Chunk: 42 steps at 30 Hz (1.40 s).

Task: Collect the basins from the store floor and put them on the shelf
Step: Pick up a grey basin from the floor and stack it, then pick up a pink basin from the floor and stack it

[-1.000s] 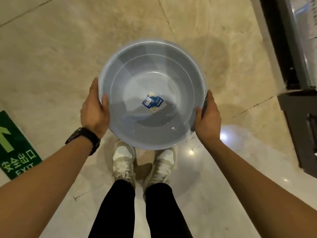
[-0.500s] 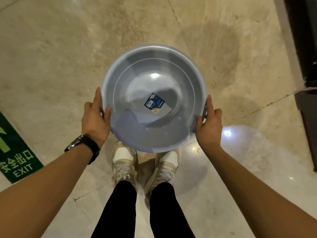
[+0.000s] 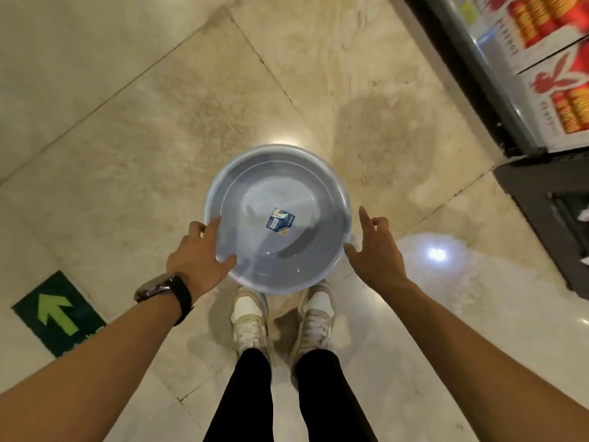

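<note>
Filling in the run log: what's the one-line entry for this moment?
basin: blue, label inside | left hand: thumb over rim | right hand: spread, beside rim | shelf: right, not reached

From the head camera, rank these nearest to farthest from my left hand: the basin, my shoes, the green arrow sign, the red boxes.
1. basin: its rim is right at the left hand.
2. shoes: just below the hand, on the floor.
3. green arrow sign: on the floor, far left.
4. red boxes: on the shelf, upper right.
</note>
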{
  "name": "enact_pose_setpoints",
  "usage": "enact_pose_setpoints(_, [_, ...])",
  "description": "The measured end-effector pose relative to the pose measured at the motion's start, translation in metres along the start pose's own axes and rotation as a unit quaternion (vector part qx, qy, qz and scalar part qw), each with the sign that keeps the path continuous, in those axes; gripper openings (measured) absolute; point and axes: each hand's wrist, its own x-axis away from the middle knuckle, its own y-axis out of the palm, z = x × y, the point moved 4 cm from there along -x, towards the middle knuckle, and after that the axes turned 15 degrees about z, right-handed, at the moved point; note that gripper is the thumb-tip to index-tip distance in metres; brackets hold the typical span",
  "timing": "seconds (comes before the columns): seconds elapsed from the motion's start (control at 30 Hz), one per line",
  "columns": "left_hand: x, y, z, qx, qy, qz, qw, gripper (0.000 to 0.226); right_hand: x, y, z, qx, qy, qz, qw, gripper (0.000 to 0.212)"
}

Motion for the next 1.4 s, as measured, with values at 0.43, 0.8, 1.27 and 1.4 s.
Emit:
enact_pose_setpoints(0.43, [0.171, -0.294, 0.177, -0.035, 0.271, 0.085, 0.958, 0.079, 0.237, -0.312, -0.074, 0.025, 0.039, 0.138, 0.989, 0.082])
enact_pose_setpoints(0.8, [0.416, -0.433, 0.353, -0.065, 0.585, 0.176, 0.789, 0.08, 0.497, -0.504, 0.006, -0.011, 0.252, 0.378, 0.891, 0.084])
enact_pose_setpoints(1.27, [0.732, -0.298, 0.441, -0.121, 0.805, 0.127, 0.566, 0.078, 0.82, -0.436, 0.178, -0.069, 0.487, 0.45, 0.745, 0.07])
enact_pose_setpoints(1.4, [0.798, -0.255, 0.454, -0.133, 0.83, 0.109, 0.53, 0.079, 0.876, -0.408, 0.219, -0.086, 0.529, 0.424, 0.73, 0.074])
